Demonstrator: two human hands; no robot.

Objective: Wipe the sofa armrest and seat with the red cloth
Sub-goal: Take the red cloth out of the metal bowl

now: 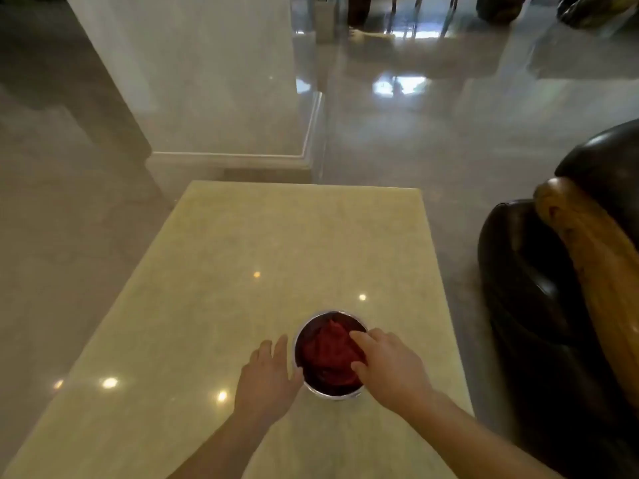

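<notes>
A: Soft, hazy indoor light; the whole view looks slightly blurred and washed out; small bright ceiling-lamp glints dot the glossy table (214, 305).

B: Window glare flares on the polished floor (397, 84) at the top; straight edges bow outward near the frame's borders; the sofa (539, 305) sits dark, with few highlights.

Red cloth (330, 354), cream speckled table (276, 243)
</notes>
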